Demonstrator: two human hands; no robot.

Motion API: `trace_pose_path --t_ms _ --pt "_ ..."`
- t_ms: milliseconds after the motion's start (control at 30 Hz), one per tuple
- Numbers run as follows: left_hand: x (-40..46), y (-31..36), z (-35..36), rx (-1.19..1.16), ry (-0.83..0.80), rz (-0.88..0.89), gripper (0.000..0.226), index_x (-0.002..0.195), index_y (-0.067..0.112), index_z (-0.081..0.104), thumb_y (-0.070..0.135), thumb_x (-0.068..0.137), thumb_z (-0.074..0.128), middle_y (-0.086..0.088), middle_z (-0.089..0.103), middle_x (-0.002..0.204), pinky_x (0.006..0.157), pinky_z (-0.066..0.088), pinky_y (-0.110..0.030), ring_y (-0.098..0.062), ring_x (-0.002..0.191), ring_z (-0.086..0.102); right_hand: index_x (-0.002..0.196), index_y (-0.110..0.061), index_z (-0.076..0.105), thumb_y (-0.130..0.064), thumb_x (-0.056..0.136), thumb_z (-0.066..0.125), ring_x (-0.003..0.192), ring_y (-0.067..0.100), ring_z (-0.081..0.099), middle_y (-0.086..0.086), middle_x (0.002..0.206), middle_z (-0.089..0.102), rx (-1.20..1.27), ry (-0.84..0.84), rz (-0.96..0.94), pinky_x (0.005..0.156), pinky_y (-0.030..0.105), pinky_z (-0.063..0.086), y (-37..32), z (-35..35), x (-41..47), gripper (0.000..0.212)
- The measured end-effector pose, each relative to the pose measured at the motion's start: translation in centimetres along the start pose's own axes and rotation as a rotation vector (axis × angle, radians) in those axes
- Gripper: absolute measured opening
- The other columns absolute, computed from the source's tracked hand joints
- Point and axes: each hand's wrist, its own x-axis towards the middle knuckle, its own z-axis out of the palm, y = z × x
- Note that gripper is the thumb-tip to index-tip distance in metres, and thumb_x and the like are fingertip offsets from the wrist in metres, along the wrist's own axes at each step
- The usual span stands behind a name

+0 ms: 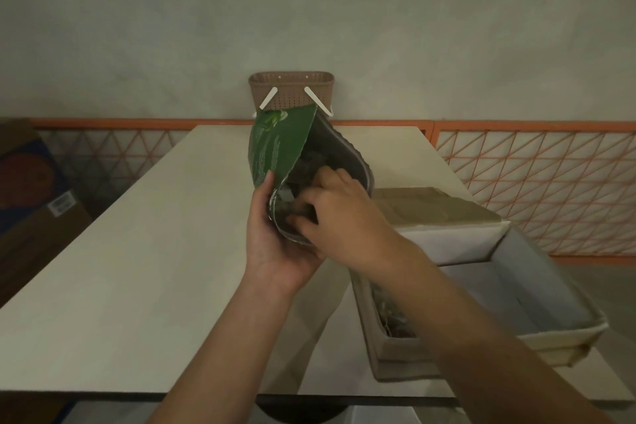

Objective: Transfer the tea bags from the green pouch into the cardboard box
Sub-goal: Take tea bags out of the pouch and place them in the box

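Presently, head view, items as seen.

Green pouch [280,144]: held up over the middle of the table [120,268], mouth turned toward the camera and spread wide, dark lining exposed. It stands just left of the cardboard box and clear of the tabletop.

Left hand [275,241]: cups the pouch from below and the left, thumb lying up along the green outer face, fingers wrapped under the lower rim. A firm hold.

Right hand [339,213]: reaches into the pouch mouth, fingers curled down among the contents. Whether they have closed on a bag cannot be told; the fingertips are buried in shadow.

Tea bags [306,165]: a dim, crumpled mass inside the pouch, individual bags not distinguishable. A further small heap [395,318] lies in the near left corner of the box, partly hidden by the right forearm.

Cardboard box [550,306]: open, on the right side of the table, pale inner walls, one flap [430,206] folded back away from the camera.

Woven basket [292,89]: brown, white handles, at the table's far edge against the wall.

Orange lattice railing [537,179]: runs behind the table, both sides.

Carton [31,189]: dark, printed, at far left below table level.
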Motion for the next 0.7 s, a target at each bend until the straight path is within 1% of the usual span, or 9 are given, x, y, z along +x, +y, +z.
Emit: trace_pose_path --t_ms 100,167,233,267,367,467,533,600,700 --pt "-0.3 0.0 0.1 0.029 0.026 0.025 0.057 0.124 0.016 0.074 0.057 0.088 0.056 -0.010 0.065 0.137 0.119 0.033 -0.041 -0.028 0.133 0.057 0.084 -0.021 0.060 -0.032 0.084 0.065 0.098 0.016 0.047 -0.001 0.102 0.056 0.149 0.018 -0.015 0.081 0.027 0.038 0.3 -0.5 -0.6 0.012" --pt "-0.4 0.0 0.3 0.053 0.038 0.043 0.051 0.108 0.014 0.080 0.055 0.086 0.057 -0.009 0.071 0.126 0.108 0.045 -0.038 -0.025 0.120 0.065 0.080 -0.020 0.054 -0.019 0.081 0.067 0.084 0.012 0.054 -0.005 0.087 0.058 0.276 0.016 -0.003 0.069 0.024 0.041 0.6 -1.2 -1.3 0.013" --pt "-0.3 0.0 0.5 0.073 0.039 0.033 0.050 0.100 0.014 0.081 0.054 0.087 0.056 -0.008 0.073 0.115 0.088 0.054 -0.035 -0.023 0.102 0.071 0.081 -0.018 0.056 -0.009 0.079 0.066 0.072 0.008 0.058 -0.008 0.077 0.060 0.402 0.047 0.013 0.062 0.028 0.049 1.1 -2.1 -2.1 0.013" --pt "-0.3 0.0 0.4 0.076 0.039 0.020 0.050 0.100 0.014 0.081 0.055 0.089 0.055 -0.008 0.073 0.114 0.083 0.055 -0.034 -0.024 0.098 0.071 0.082 -0.018 0.058 -0.007 0.079 0.067 0.070 0.006 0.059 -0.010 0.076 0.060 0.455 0.081 0.026 0.063 0.027 0.052 1.4 -2.6 -2.5 0.015" --pt "-0.2 -0.2 0.4 0.058 0.037 -0.032 0.050 0.104 0.011 0.080 0.053 0.088 0.058 -0.012 0.071 0.120 0.079 0.061 -0.035 -0.028 0.094 0.072 0.086 -0.025 0.058 -0.006 0.082 0.069 0.072 0.003 0.061 -0.010 0.079 0.061 0.614 0.184 0.123 0.064 0.019 0.053 2.5 -4.3 -4.0 0.023" --pt "-0.2 -0.3 0.4 0.043 0.038 -0.041 0.049 0.111 0.012 0.078 0.050 0.084 0.063 -0.012 0.065 0.135 0.075 0.061 -0.035 -0.032 0.097 0.071 0.099 -0.026 0.059 -0.009 0.084 0.071 0.067 0.010 0.060 -0.006 0.084 0.063 0.737 0.279 0.188 0.060 0.023 0.053 4.2 -5.6 -5.6 0.026" --pt "-0.2 -0.2 0.3 0.031 0.041 -0.035 0.048 0.111 0.012 0.077 0.050 0.085 0.064 -0.011 0.065 0.135 0.077 0.059 -0.034 -0.031 0.098 0.069 0.103 -0.027 0.060 -0.010 0.085 0.070 0.064 0.008 0.055 -0.006 0.080 0.060 0.754 0.303 0.220 0.059 0.020 0.048 5.4 -5.8 -6.7 0.027" --pt "-0.3 -0.1 0.4 0.015 0.050 -0.029 0.046 0.102 0.011 0.080 0.050 0.088 0.061 -0.011 0.068 0.128 0.079 0.058 -0.033 -0.030 0.096 0.070 0.097 -0.026 0.062 -0.012 0.085 0.070 0.061 0.003 0.052 -0.008 0.076 0.060 0.711 0.279 0.281 0.056 0.014 0.044 6.6 -5.5 -7.7 0.020" --pt "-0.4 0.0 0.6 -0.005 0.072 -0.017 0.046 0.102 0.009 0.080 0.049 0.090 0.060 -0.011 0.064 0.136 0.091 0.053 -0.034 -0.030 0.103 0.067 0.087 -0.027 0.064 -0.024 0.084 0.071 0.063 -0.001 0.054 -0.012 0.079 0.061 0.413 0.086 0.384 0.053 0.011 0.039 8.4 -4.4 -8.4 0.009"
